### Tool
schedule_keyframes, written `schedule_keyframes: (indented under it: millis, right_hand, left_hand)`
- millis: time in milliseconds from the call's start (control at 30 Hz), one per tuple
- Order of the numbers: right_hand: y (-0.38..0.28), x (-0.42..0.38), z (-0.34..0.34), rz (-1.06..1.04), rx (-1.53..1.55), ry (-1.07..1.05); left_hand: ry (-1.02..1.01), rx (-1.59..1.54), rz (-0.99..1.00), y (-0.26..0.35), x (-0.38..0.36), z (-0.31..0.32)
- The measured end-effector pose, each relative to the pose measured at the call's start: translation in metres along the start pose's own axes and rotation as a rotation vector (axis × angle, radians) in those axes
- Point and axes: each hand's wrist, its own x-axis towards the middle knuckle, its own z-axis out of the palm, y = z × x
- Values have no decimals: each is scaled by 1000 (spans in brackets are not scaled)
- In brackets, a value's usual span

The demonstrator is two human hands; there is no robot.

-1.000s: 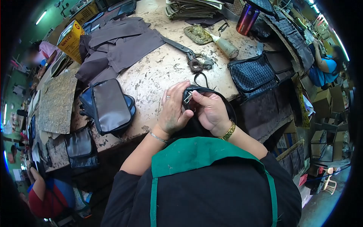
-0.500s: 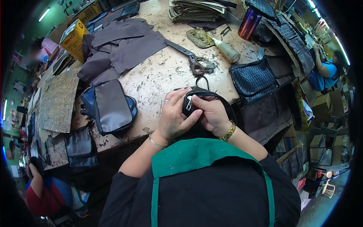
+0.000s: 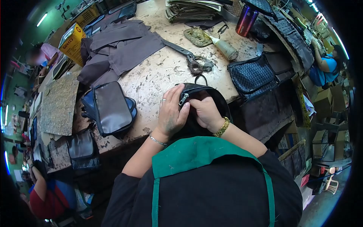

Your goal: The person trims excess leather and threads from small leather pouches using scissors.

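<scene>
A black zippered pouch (image 3: 221,99) is held at the table's front edge, its mouth facing me and a loop strap at its far side. My left hand (image 3: 172,111) grips the pouch's left edge, thumb beside the silver zipper pull (image 3: 183,99), fingers over the outside. Inside the opening, my right hand (image 3: 206,112) is curled with its fingertips hidden in the dark interior; what they pinch cannot be made out.
Large scissors (image 3: 189,56), a glue bottle (image 3: 225,48) and a purple flask (image 3: 247,22) lie or stand beyond. Brown fabric (image 3: 124,49) and a stacked pouch (image 3: 113,108) are left, a woven black pouch (image 3: 252,77) right. Co-workers (image 3: 328,64) sit at both sides.
My right hand has left the zipper pull and moved into the pouch's opening. The pouch mouth has opened wider, and the zipper pull now shows beside my left thumb.
</scene>
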Motion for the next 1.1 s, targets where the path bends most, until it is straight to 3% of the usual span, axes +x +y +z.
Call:
schedule_keyframes:
  millis: [200, 500, 700, 800, 867, 967, 1100]
  right_hand:
    - [-3, -2, -1, 74, 65, 34]
    - [10, 3, -6, -48, 105, -26]
    - [8, 1, 4, 2, 60, 65]
    - [8, 2, 1, -59, 42, 82]
    - [9, 4, -7, 63, -74, 197]
    - [11, 5, -5, -113, -117, 120]
    - [1, 4, 0, -51, -46, 88]
  left_hand:
    - [48, -8, -9, 0, 0, 1]
    - [99, -15, 18, -1, 3, 2]
    - [121, 131, 156, 0, 3, -2]
    - [75, 101, 43, 8, 1, -2]
    - [120, -49, -221, 13, 2, -1]
    - [156, -38, -224, 8, 5, 1]
    - [121, -63, -316, 5, 6, 1]
